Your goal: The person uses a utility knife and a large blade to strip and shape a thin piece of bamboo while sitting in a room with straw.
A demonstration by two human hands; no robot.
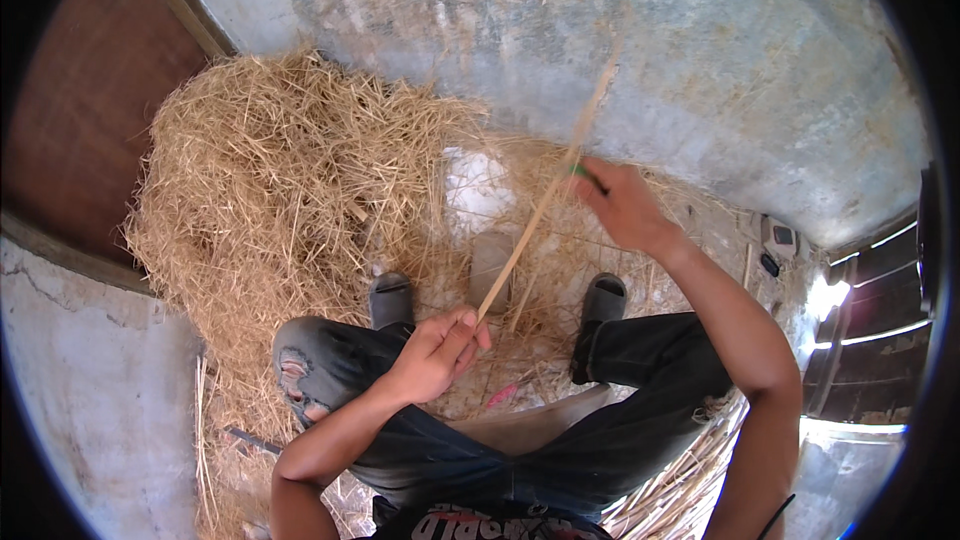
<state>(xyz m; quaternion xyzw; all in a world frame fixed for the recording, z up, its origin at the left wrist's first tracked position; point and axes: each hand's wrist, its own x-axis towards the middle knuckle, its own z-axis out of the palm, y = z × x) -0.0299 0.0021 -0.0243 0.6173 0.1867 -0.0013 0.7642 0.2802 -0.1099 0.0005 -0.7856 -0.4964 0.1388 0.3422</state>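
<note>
One slim, pale strip [547, 200] slants from near left to far right over the littered floor [690, 285].
The left hand [437, 352] is closed, pinching the strip's near end; the right hand [628, 208] is curled round a small green object [588, 177], mostly hidden, against the strip's middle. The tapering far end stands free, with open room before the stained, rough grey wall [700, 50]. A bristly, rounded straw-like heap [280, 170] crowds the left, reaching one dark open-toed slipper [391, 300]; the right side is roomier.
</note>
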